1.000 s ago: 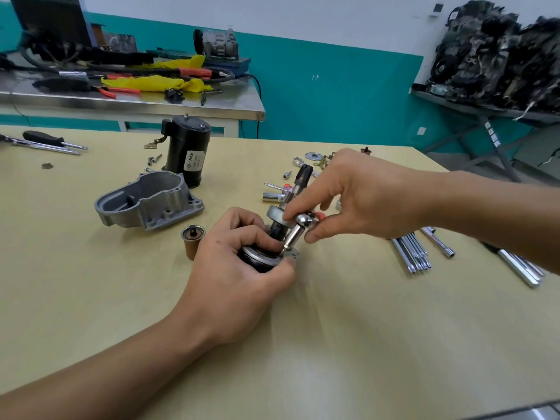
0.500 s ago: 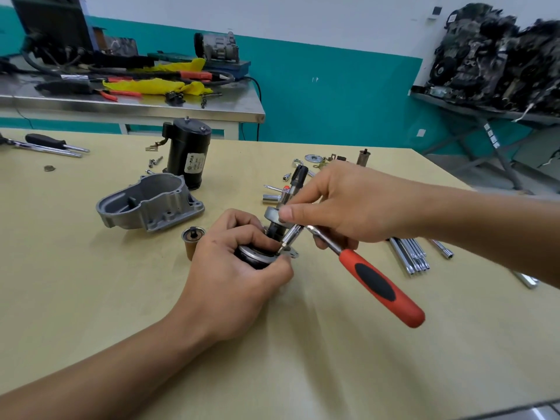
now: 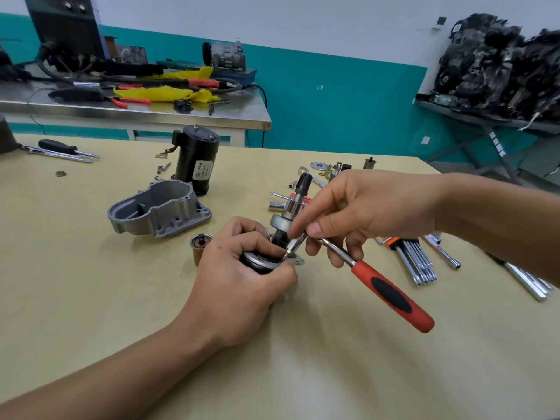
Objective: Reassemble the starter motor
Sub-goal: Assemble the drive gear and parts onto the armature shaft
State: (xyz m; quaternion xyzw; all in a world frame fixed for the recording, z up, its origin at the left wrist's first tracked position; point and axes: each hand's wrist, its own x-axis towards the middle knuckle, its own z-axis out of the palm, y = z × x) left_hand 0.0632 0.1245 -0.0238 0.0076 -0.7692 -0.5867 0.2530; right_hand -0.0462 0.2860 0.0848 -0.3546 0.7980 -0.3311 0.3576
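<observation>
While our left hand (image 3: 239, 286) grips the round gear unit (image 3: 257, 259) on the tabletop (image 3: 91, 298), with its shaft (image 3: 295, 201) pointing up, we pinch the head end of the ratchet (image 3: 391, 294) in our right hand (image 3: 372, 213). The ratchet's bit sits on a screw at the unit's flange. We judge reassembly to be at an early stage. The grey housing (image 3: 160, 210), the black motor body (image 3: 197, 162) and a small brown sleeve (image 3: 200, 248) stand apart, not yet fitted. A washer (image 3: 318, 165) and other small parts lie beyond.
</observation>
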